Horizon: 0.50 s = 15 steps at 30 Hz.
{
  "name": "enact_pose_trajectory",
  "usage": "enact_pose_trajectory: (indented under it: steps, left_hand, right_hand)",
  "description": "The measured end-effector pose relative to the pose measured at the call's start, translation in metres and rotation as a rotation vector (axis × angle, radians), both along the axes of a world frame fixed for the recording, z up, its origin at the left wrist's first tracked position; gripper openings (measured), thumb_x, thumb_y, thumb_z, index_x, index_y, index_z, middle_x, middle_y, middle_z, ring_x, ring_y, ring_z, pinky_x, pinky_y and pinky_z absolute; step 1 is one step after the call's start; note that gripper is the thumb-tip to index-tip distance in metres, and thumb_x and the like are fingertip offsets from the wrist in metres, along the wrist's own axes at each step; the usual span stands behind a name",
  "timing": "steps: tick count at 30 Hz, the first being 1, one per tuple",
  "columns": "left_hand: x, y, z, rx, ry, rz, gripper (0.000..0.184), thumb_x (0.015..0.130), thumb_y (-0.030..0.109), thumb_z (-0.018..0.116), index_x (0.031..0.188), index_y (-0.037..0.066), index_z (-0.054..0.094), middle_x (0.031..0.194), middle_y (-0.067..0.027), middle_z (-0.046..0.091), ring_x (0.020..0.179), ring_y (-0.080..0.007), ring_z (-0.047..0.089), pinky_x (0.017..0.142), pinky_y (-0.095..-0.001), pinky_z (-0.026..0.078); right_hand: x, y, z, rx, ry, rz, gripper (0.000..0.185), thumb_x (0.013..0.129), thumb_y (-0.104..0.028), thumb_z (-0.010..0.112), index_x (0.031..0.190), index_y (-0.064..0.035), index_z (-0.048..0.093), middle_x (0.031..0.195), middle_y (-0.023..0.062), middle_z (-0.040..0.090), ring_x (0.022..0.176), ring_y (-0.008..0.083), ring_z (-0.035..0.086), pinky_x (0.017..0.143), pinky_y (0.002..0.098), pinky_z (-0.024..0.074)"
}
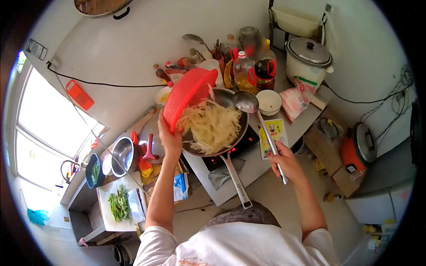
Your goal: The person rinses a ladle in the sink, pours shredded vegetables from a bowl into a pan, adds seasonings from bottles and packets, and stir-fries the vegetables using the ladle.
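while my left hand [171, 139] grips the red basket [188, 99] by its edge and tips it, my right hand [285, 162] is closed around the long end of the ladle [246, 102]. the pale strips [211, 126] are in front of my hands and between them, in and over the pan [225, 96]. they look blurry, so i can't tell how many are in the air.

the strips could spill over the side close to my left hand, because the basket tips there and the heap is big. if i tip too fast, a bunch could flop onto the stove [253, 137], which has red lights on. wet strips could make a hot pan spit, and my left hand is near enough to get burned. i can't see if there is oil under the heap.

no hand is on the handle [236, 177]. it sticks out toward me, between my two arms, so a bump from my tummy could swing the pan around. the cloth [226, 174] lies under that handle, at the stove's near side, and it could scorch if it slid up to the heat.

the ladle's round end is ahead of my right hand, just beside the white bowl [269, 103]. a careless swing could knock that bowl over.
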State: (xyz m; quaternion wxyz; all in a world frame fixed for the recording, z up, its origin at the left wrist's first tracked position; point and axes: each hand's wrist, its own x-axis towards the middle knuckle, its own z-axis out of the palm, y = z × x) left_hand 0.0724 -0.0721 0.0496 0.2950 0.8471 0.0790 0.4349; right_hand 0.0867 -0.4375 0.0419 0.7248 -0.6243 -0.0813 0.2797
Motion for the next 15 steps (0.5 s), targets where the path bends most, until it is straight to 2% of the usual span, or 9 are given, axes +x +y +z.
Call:
enact_pose_trajectory:
  steps: [3, 6, 9, 12, 15]
  left_hand:
    - [0.001, 0.001, 0.003, 0.045, -0.011, 0.010, 0.067, 0.075, -0.013, 0.045, 0.138, 0.004, 0.034, 0.128, -0.0240, 0.049, 0.120, -0.0409, 0.047, 0.101, -0.0409, 0.038]
    - [0.001, 0.008, 0.001, 0.064, -0.027, 0.006, 0.070, 0.073, -0.014, 0.046, 0.139, 0.004, 0.033, 0.130, -0.0237, 0.047, 0.122, -0.0419, 0.045, 0.102, -0.0417, 0.037]
    - [-0.008, 0.006, 0.012, 0.162, -0.029, -0.014, 0.072, 0.072, -0.013, 0.049, 0.140, 0.004, 0.033, 0.132, -0.0219, 0.046, 0.124, -0.0415, 0.043, 0.104, -0.0427, 0.036]
    - [-0.010, -0.001, 0.023, 0.365, -0.020, -0.064, 0.073, 0.070, -0.013, 0.051, 0.139, 0.004, 0.035, 0.135, -0.0198, 0.045, 0.128, -0.0398, 0.040, 0.106, -0.0433, 0.035]
    - [-0.014, -0.001, 0.027, 0.484, 0.011, -0.151, 0.073, 0.069, -0.012, 0.053, 0.138, 0.005, 0.038, 0.138, -0.0189, 0.043, 0.130, -0.0377, 0.039, 0.107, -0.0427, 0.034]
  right_hand:
    - [0.004, 0.009, -0.003, -0.098, -0.072, -0.009, 0.049, 0.083, -0.003, 0.050, 0.131, 0.0015, 0.041, 0.059, 0.0014, 0.044, 0.038, 0.0107, 0.043, 0.036, 0.0253, 0.0370]
    - [0.009, 0.012, -0.001, -0.281, -0.193, 0.012, 0.057, 0.081, -0.004, 0.054, 0.136, -0.0003, 0.038, 0.062, 0.0082, 0.053, 0.045, 0.0180, 0.053, 0.043, 0.0316, 0.0436]
    - [0.018, 0.014, -0.003, -0.763, -0.888, -0.003, 0.055, 0.079, -0.006, 0.057, 0.132, -0.0019, 0.046, 0.071, 0.0170, 0.061, 0.061, 0.0283, 0.063, 0.054, 0.0417, 0.0481]
    - [0.029, 0.018, 0.014, -0.922, -1.112, 0.074, 0.054, 0.071, -0.004, 0.060, 0.125, -0.0079, 0.055, 0.080, 0.0228, 0.062, 0.070, 0.0356, 0.063, 0.063, 0.0463, 0.0470]
    - [0.036, 0.030, 0.041, -1.161, -1.183, 0.262, 0.046, 0.069, -0.005, 0.061, 0.115, -0.0096, 0.062, 0.074, 0.0174, 0.063, 0.069, 0.0337, 0.064, 0.059, 0.0445, 0.0461]
